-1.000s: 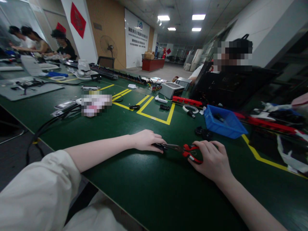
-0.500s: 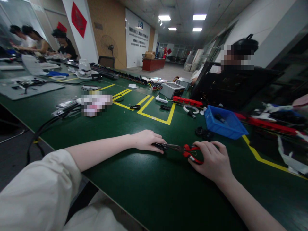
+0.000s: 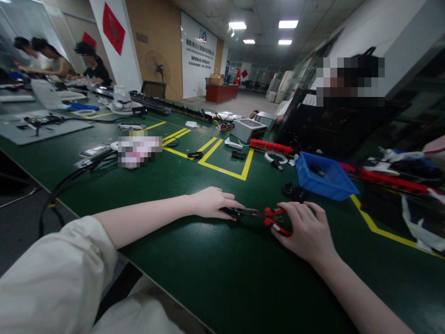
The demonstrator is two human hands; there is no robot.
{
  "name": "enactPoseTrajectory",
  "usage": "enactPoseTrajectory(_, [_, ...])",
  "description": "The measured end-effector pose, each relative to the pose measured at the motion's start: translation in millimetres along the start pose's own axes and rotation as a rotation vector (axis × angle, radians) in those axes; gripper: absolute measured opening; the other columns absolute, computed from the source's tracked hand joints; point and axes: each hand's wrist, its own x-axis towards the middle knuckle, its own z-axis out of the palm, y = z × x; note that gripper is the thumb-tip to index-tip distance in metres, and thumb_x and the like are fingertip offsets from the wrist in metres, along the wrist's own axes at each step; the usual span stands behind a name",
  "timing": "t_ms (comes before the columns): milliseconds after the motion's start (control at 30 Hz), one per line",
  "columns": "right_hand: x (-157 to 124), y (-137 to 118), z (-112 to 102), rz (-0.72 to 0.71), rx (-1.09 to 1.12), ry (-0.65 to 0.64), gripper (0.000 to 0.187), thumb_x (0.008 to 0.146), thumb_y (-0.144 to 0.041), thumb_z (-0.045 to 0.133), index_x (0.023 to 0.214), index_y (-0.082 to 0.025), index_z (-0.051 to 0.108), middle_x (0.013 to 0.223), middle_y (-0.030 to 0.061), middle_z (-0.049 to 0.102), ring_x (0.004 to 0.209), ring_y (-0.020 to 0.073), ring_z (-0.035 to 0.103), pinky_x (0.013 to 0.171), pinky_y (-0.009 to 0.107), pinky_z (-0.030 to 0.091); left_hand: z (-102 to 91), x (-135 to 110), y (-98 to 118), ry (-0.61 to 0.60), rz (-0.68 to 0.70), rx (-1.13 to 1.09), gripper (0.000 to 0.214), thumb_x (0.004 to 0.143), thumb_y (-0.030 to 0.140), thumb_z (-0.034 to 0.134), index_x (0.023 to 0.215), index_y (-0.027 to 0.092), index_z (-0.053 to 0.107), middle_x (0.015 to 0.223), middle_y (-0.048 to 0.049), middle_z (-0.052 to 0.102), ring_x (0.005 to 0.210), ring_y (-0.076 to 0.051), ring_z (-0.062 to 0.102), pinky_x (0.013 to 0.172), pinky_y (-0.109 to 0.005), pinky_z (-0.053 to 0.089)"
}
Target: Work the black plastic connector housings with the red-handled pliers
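My left hand [image 3: 216, 204] is closed around a small black part [image 3: 231, 212] just above the green table. What kind of part it is I cannot make out, as the fingers cover most of it. My right hand [image 3: 308, 232] grips the red and black handles of long-nosed pliers [image 3: 268, 216]. The metal jaws of the pliers point left and meet the black part at my left fingertips. Behind the right hand lies a black coiled cable [image 3: 294, 191], close to a blue plastic bin [image 3: 325, 178].
Two small black pieces [image 3: 238, 155] lie by the yellow tape marks. A white cable coil [image 3: 276, 158], a red strip [image 3: 271, 146] and a grey metal power supply box [image 3: 247, 130] stand farther back. Thick black cables [image 3: 74, 174] run off the left edge. A co-worker sits behind a black panel [image 3: 333, 123].
The plier jaws have shifted slightly and the handles have tilted a little. My left fingers reach slightly farther right over the black part. Both hands keep their hold.
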Motion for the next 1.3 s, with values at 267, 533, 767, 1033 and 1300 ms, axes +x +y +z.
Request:
enactPoseTrajectory(267, [-0.4, -0.3, -2.6, -0.030, -0.014, 0.031, 0.034, 0.083, -0.035, 0.059, 0.110, -0.014, 0.056, 0.097, 0.0125, 0.069, 0.088, 0.0266, 0.065, 0.089, 0.043, 0.039, -0.9, 0.8, 0.0, -0.006, 0.019, -0.051, 0.044, 0.096, 0.049, 0.054, 0.131, 0.023, 0.057, 0.102, -0.0046, 0.067, 0.085, -0.016, 0.065, 0.070, -0.025, 0.041])
enactPoseTrajectory(533, [-2.2, 2.2, 1.8, -0.008, 0.045, 0.022, 0.040, 0.080, -0.037, 0.063, 0.111, -0.013, 0.057, 0.098, 0.0130, 0.069, 0.090, 0.0271, 0.064, 0.092, 0.045, 0.037, 0.4, 1.5, -1.0, -0.007, 0.024, -0.091, 0.041, 0.096, 0.050, 0.053, 0.124, 0.021, 0.061, 0.101, -0.0042, 0.067, 0.082, -0.016, 0.064, 0.069, -0.026, 0.040])
enactPoseTrajectory(767, [-2.3, 4.6, 4.1, 0.011, 0.196, -0.044, 0.038, 0.078, -0.036, 0.062, 0.110, -0.015, 0.058, 0.096, 0.0103, 0.069, 0.085, 0.0245, 0.064, 0.087, 0.042, 0.039, 0.1, 1.2, -0.6, -0.012, 0.035, -0.070, 0.042, 0.096, 0.050, 0.053, 0.128, 0.022, 0.059, 0.100, -0.0048, 0.067, 0.084, -0.016, 0.065, 0.068, -0.026, 0.040])
enactPoseTrajectory(1033, [-2.0, 3.7, 0.9, 0.012, 0.184, -0.060, 0.036, 0.079, -0.037, 0.061, 0.108, -0.016, 0.058, 0.094, 0.0098, 0.069, 0.081, 0.0235, 0.065, 0.084, 0.041, 0.041, -0.4, 0.9, -0.7, 0.000, 0.040, -0.085, 0.043, 0.096, 0.049, 0.054, 0.132, 0.024, 0.056, 0.100, -0.0043, 0.066, 0.085, -0.016, 0.066, 0.070, -0.025, 0.042])
enactPoseTrajectory(1300, [-1.9, 2.4, -0.3, 0.011, 0.115, -0.031, 0.038, 0.079, -0.037, 0.060, 0.109, -0.015, 0.057, 0.096, 0.0112, 0.069, 0.085, 0.0255, 0.064, 0.085, 0.041, 0.039, -0.7, 1.1, -1.0, -0.007, 0.032, -0.105, 0.042, 0.096, 0.048, 0.054, 0.128, 0.021, 0.058, 0.103, -0.0049, 0.067, 0.085, -0.016, 0.065, 0.070, -0.025, 0.041])
